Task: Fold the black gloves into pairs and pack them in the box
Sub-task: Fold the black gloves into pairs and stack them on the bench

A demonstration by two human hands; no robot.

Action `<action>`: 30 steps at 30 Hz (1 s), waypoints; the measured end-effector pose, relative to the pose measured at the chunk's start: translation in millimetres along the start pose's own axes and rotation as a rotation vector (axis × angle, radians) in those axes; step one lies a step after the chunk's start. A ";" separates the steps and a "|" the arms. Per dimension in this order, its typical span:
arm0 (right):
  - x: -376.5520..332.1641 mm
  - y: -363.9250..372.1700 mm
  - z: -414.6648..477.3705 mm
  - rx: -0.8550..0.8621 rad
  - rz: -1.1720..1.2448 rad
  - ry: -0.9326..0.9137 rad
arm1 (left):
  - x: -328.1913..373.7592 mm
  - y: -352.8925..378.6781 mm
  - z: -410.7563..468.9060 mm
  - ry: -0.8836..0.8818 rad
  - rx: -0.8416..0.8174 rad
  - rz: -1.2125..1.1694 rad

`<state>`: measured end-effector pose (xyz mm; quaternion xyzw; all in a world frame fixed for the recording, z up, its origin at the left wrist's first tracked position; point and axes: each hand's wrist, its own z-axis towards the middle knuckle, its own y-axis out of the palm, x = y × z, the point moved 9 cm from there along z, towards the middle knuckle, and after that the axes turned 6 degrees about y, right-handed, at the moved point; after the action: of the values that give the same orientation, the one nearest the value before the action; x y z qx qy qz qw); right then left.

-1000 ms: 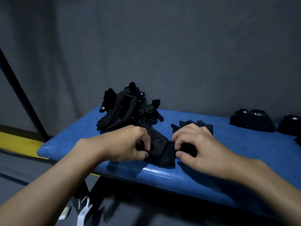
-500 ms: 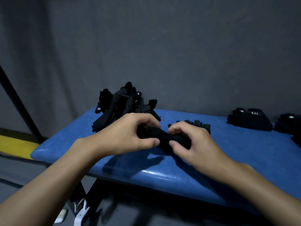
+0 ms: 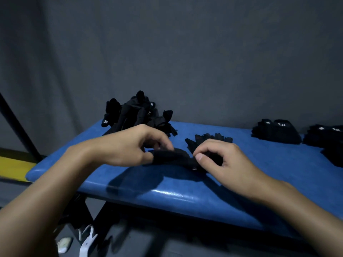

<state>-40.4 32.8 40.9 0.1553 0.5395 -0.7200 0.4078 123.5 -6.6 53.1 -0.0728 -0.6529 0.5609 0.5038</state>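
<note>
A folded black glove bundle (image 3: 173, 157) lies across the middle of the blue padded bench (image 3: 185, 193). My left hand (image 3: 128, 145) pinches its left end between thumb and fingers. My right hand (image 3: 220, 160) pinches its right end, fingers curled over the fabric. Glove fingers (image 3: 209, 139) fan out on the bench just behind my right hand. A loose heap of black gloves (image 3: 137, 114) sits at the bench's back left. No box is in view.
Folded glove pairs (image 3: 276, 131) with white labels sit at the back right, more of them (image 3: 326, 138) at the right edge. A grey wall stands behind the bench. A dark pole (image 3: 16, 123) leans at the left, above a yellow floor stripe (image 3: 13, 166).
The flat glove has been rolled into a narrow bundle. My hands have lifted and moved slightly apart along it, now pinching its two ends.
</note>
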 end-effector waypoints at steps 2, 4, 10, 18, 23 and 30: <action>0.2 4.1 -0.5 -0.020 0.000 0.002 | -8.1 -4.8 -6.4 -0.048 -0.011 0.019; 1.6 6.9 1.2 -0.031 -0.006 0.017 | -17.8 -7.8 -9.2 -0.101 0.013 0.027; 18.0 32.9 5.9 -0.168 -0.253 0.068 | -34.3 8.6 -7.0 -0.190 0.003 0.229; 27.9 47.8 3.6 -0.288 -0.357 0.196 | -37.9 27.4 -2.4 -0.178 -0.029 0.223; 19.7 41.0 3.2 -0.253 -0.382 0.195 | -50.4 37.7 1.9 -0.233 -0.045 0.351; 6.5 41.4 -6.0 -0.300 -0.393 0.104 | -59.3 46.6 -2.8 -0.274 -0.246 0.567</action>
<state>-14.4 32.0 7.4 0.0216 0.6805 -0.6884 0.2501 132.3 -27.1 -19.1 -0.2358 -0.7311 0.6003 0.2225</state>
